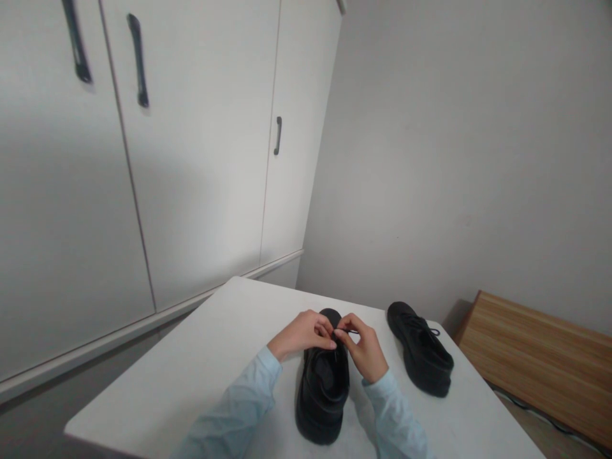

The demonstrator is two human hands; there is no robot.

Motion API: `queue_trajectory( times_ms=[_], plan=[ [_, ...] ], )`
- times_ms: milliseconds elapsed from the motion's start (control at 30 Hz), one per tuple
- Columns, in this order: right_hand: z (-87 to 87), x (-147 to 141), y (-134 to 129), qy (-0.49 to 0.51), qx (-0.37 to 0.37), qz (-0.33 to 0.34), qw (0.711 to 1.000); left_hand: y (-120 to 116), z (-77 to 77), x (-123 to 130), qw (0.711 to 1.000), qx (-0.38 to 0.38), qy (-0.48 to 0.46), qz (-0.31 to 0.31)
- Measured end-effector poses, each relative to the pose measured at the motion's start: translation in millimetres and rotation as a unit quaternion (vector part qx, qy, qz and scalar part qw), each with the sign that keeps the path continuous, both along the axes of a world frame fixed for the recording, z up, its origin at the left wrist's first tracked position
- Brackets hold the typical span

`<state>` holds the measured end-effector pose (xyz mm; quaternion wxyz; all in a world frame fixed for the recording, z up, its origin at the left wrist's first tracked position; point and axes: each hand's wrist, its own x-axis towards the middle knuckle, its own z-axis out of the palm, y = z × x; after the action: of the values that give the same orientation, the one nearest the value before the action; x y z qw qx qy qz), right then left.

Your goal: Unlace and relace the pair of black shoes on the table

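Note:
A black lace-up shoe stands upright on the white table, its toe pointing away from me and its heel toward me. My left hand rests over the left side of its lacing, fingers curled together near the shoelace. From the right, my right hand pinches a dark shoelace between thumb and forefinger, and the two hands nearly meet above the front of the shoe. What the left fingertips grip looks like the lace, partly hidden. Light blue sleeves cover both forearms.
A second black shoe, its lace in a bow, stands at the table's right side. White cabinets with dark handles rise behind on the left, beside a grey wall. A wood-grained piece of furniture is beyond the right edge, with a cable below.

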<state>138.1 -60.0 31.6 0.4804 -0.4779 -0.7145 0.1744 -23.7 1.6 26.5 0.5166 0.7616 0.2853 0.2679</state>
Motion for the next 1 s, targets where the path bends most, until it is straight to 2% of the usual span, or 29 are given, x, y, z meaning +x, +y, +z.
queue_trajectory(
  times_ms=[233, 433, 867, 1000],
  plan=[
    [-2.2, 9, 5, 0.036, -0.018, 0.011, 0.999, -5, 7.7, 0, 0.986, 0.155, 0.043, 0.041],
    [-4.2, 16, 8, 0.048, -0.036, 0.003, 0.998, -8, 11.2, 1, 0.971, 0.227, 0.037, 0.061],
    [-3.2, 18, 9, 0.076, -0.069, 0.015, 0.995, -7, 10.9, -1, 0.983, 0.182, 0.001, 0.028],
    [-3.9, 22, 10, 0.08, -0.08, 0.024, 0.993, -1, 7.1, -2, 0.981, 0.188, 0.033, 0.039]
  ],
)
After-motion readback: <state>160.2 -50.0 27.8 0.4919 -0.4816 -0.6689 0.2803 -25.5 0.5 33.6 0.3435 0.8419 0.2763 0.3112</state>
